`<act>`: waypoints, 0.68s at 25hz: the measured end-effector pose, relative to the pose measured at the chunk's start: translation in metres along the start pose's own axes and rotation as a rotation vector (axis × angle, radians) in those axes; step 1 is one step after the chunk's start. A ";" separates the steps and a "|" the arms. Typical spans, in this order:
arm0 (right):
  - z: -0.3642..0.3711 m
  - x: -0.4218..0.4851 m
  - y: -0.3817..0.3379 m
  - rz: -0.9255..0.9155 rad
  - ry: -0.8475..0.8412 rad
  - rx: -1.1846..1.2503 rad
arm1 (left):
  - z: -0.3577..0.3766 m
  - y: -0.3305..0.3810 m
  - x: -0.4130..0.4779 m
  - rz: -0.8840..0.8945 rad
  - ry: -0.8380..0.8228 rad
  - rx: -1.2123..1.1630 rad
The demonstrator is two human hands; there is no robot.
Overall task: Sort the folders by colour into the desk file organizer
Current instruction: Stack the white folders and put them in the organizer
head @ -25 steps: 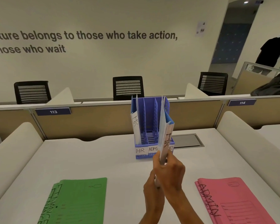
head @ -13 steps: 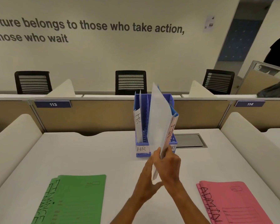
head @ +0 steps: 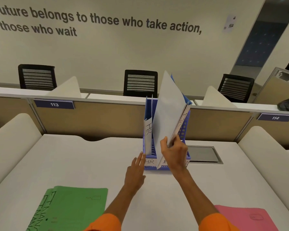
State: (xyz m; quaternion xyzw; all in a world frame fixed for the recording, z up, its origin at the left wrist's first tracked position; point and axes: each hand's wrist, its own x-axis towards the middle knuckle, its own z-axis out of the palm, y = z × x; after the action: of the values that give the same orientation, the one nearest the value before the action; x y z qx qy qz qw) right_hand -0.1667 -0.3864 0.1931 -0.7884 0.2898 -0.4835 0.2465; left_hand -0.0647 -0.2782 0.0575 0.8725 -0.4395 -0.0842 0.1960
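Note:
A blue desk file organizer (head: 184, 130) stands at the middle of the white desk, its front slots labelled, with "HR" readable. One blue folder marked HR (head: 148, 129) stands in its left slot. My right hand (head: 173, 151) grips the lower edge of a second blue folder (head: 169, 114), which tilts upright over the organizer's front. My left hand (head: 136, 167) has its fingers spread, with the fingertips at the organizer's front left corner. Green folders (head: 73, 207) marked FINANCE lie at the near left. A pink folder (head: 247, 217) lies at the near right.
A grey cable hatch (head: 203, 154) is set in the desk right of the organizer. Padded dividers (head: 15, 140) flank the desk on both sides. A beige partition (head: 98, 120) closes the back, with black chairs (head: 140, 83) behind it.
My right hand has carried the blue folder forward to the organizer and raised it. My left hand let go of the folder and moved to the organizer's front left corner.

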 end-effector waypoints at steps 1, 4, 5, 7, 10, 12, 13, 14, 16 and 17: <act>0.007 0.007 0.001 0.001 0.003 0.004 | 0.004 -0.001 0.004 0.009 0.002 0.022; 0.025 0.025 0.007 -0.010 0.010 0.011 | 0.012 -0.001 0.011 0.024 -0.007 0.061; 0.030 0.030 0.010 -0.016 0.011 0.012 | 0.016 -0.002 0.013 0.031 -0.004 0.063; 0.040 0.038 0.018 -0.016 0.015 0.009 | 0.023 -0.005 0.017 0.038 -0.002 0.070; 0.054 0.048 0.029 -0.004 0.016 -0.007 | 0.034 -0.012 0.019 0.047 0.041 0.055; 0.063 0.052 0.035 -0.009 0.006 -0.018 | 0.037 -0.013 0.019 0.047 0.046 0.042; 0.068 0.053 0.039 -0.003 -0.005 -0.024 | 0.040 -0.014 0.020 0.049 0.056 0.028; 0.073 0.053 0.043 0.007 -0.018 -0.027 | 0.042 -0.015 0.020 0.050 0.064 0.012; 0.083 0.049 0.052 0.022 -0.055 -0.023 | 0.043 -0.014 0.021 0.058 0.084 -0.004; 0.087 0.046 0.056 0.024 -0.082 -0.021 | 0.044 -0.014 0.021 0.066 0.097 -0.028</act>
State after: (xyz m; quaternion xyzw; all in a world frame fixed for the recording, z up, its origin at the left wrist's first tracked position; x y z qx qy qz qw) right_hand -0.0832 -0.4481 0.1484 -0.8065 0.2941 -0.4448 0.2555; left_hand -0.0555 -0.2991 0.0123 0.8580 -0.4566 -0.0415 0.2318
